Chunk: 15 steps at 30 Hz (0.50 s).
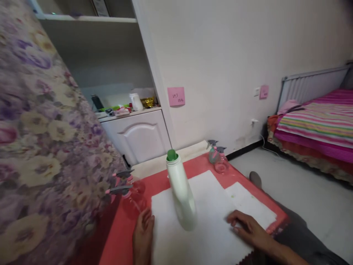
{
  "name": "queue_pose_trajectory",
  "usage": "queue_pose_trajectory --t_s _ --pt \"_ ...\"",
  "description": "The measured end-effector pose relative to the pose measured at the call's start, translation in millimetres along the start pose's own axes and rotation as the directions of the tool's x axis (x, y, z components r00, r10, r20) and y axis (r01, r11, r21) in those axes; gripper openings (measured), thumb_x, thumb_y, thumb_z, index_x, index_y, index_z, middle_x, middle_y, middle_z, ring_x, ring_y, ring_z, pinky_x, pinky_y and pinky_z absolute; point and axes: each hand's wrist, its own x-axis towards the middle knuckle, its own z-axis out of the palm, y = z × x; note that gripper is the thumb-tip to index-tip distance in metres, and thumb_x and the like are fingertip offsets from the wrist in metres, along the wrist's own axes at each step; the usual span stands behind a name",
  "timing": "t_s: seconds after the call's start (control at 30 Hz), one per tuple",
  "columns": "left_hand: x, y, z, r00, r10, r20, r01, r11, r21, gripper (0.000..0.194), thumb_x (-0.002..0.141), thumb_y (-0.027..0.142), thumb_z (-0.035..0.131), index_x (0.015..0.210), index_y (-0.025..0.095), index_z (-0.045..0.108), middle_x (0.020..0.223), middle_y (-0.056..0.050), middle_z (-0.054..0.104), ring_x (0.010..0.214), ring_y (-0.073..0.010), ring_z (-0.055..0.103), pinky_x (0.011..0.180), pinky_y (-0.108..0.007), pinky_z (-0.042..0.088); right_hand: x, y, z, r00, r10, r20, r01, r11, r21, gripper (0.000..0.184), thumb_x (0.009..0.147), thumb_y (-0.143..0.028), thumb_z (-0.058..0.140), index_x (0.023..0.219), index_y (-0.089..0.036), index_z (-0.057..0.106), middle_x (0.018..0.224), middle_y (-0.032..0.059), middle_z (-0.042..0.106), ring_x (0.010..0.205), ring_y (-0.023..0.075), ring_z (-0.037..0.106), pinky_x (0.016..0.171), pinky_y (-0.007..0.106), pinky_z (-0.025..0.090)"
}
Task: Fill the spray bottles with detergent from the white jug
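Observation:
A pale green plastic detergent bottle (182, 195) with a green pouring spout stands uncapped on a white sheet (209, 235). Left of it, my left hand (143, 232) rests by the sheet's edge with fingers loosely bent and nothing in them. My right hand (244, 226), slightly blurred, is over the sheet's right part, thumb and fingers apart, holding nothing. Neither hand touches the bottle. Close to my left hand are two clear spray bottles (129, 202) with grey and pink trigger heads. At the far right corner stand two more spray bottles (221, 163), one with greenish contents.
The table has a red cover (118, 235). A second white sheet (250, 204) with small green spots lies at right. A floral curtain (41, 147) hangs close on the left. Behind are a white cabinet (140, 136) and a wall; a bed (325, 121) stands at far right.

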Motion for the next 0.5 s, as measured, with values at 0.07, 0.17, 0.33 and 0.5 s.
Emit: queue_pose_trajectory --t_s 0.07,0.17,0.33,0.5 --pt "-6.6 3.6 10.3 0.986 -0.028 0.162 0.038 0.997 -0.063 0.056 0.068 0.052 0.067 0.112 0.019 0.060 0.125 -0.015 0.065 0.115 -0.0312 0.062 0.098 -0.045 0.051 7.2 -4.1 -9.1 0.999 0.047 -0.008 -0.046 0.997 0.056 0.031 0.086 -0.046 0.058 0.100 -0.020 0.068 0.090 0.0069 0.071 0.086 0.0249 0.066 0.081 0.038 0.054" --pt "-13.6 6.9 24.4 0.942 -0.044 0.334 0.087 0.990 -0.115 0.064 0.066 0.054 0.073 0.119 0.021 0.059 0.132 -0.014 0.061 0.122 -0.0316 0.057 0.104 -0.045 0.047 25.4 -3.8 -30.4 0.989 0.117 -0.087 -0.103 0.983 0.149 0.032 0.082 -0.042 0.065 0.105 -0.019 0.068 0.097 0.0080 0.072 0.091 0.0265 0.067 0.085 0.040 0.053" --pt "-17.1 10.2 39.3 0.877 -0.065 0.477 0.135 0.984 -0.114 0.067 0.063 0.056 0.076 0.118 0.021 0.060 0.127 -0.015 0.065 0.121 -0.0336 0.059 0.102 -0.047 0.048 74.2 11.5 -73.1 0.940 0.166 -0.297 -0.113 0.975 0.190 0.047 0.075 -0.042 0.072 0.110 -0.012 0.065 0.112 0.0136 0.070 0.103 0.0295 0.065 0.088 0.041 0.052" --pt "-20.5 9.3 45.4 0.859 -0.073 0.507 0.134 0.987 -0.086 0.066 0.066 0.054 0.074 0.121 0.022 0.058 0.128 -0.013 0.065 0.119 -0.0322 0.060 0.101 -0.044 0.050 126.7 39.6 -95.4 0.897 0.206 -0.391 -0.157 0.976 0.154 0.069 0.073 -0.043 0.072 0.127 -0.004 0.051 0.132 0.0219 0.057 0.120 0.0325 0.056 0.098 0.047 0.044"
